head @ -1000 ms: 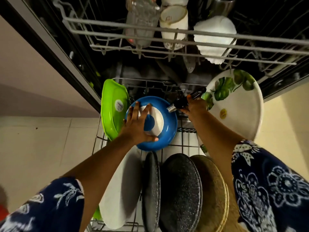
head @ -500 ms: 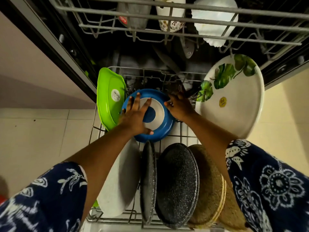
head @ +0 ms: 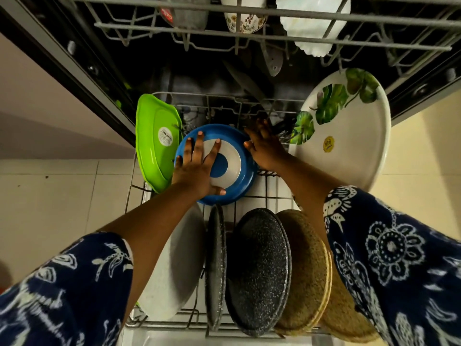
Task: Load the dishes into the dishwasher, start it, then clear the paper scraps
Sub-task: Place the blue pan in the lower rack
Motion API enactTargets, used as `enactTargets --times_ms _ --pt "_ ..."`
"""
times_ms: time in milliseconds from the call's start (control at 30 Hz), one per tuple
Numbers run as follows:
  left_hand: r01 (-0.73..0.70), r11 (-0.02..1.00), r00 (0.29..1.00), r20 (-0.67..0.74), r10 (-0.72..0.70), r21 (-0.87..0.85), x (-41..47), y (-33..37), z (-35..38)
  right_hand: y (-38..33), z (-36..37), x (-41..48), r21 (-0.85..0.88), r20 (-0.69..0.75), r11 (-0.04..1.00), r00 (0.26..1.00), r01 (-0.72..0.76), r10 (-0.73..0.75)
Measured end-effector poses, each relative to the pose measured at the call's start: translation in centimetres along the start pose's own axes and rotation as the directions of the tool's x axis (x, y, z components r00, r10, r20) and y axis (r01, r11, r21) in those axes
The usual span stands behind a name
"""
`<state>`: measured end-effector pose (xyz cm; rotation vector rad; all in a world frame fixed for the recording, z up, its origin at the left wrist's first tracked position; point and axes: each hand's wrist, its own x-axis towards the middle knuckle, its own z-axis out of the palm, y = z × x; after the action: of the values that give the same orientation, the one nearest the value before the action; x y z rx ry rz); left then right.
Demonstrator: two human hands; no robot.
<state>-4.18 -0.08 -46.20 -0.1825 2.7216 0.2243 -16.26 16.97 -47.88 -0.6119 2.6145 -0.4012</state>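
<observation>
Head view: the left hand (head: pixel 197 168) presses straight, spread fingers (head: pixel 199 146) on the blue dish (head: pixel 247 171) standing in the lower rack (head: pixel 272 193), green plate (head: pixel 154 146) just left of them; the right hand (head: pixel 264 148) touches the dish's right rim with relaxed, uncurled fingers.

dim warm light, dark interior, fisheye edges

This is a home kitchen. An open dishwasher (head: pixel 194 78) has its lower rack (head: pixel 272 196) pulled out over a pale tiled floor (head: pixel 62 196). The rack holds mismatched household dishes: a green plate (head: pixel 154 146), a leaf-patterned plate (head: pixel 349 136) and speckled dark plates (head: pixel 259 268). A floral cup (head: pixel 245 21) sits in the upper rack (head: pixel 249 13).
</observation>
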Motion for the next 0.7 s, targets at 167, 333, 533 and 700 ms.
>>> enactTargets --times_ms 167,333,533,700 --pt "-0.01 1.0 0.999 0.046 0.01 -0.015 0.2 -0.3 -0.5 -0.2 -0.2 0.0 0.001 0.008 1.0 1.0 -0.017 0.017" --pt "-0.035 0.999 0.999 0.002 0.035 -0.032 -0.4 -0.8 -1.8 -1.6 -1.1 -0.8 -0.043 -0.021 0.996 0.997 -0.071 0.071" --pt "-0.017 1.0 0.999 0.051 0.016 0.023 -1.9 -0.3 -2.4 -1.9 -1.5 -3.3 -0.084 0.003 0.992 0.996 -0.091 0.092" --pt "0.042 0.997 0.998 -0.037 -0.044 -0.063 -4.4 0.7 -3.8 -3.0 -3.0 -6.8 -0.047 -0.028 0.99 0.991 -0.135 0.134"
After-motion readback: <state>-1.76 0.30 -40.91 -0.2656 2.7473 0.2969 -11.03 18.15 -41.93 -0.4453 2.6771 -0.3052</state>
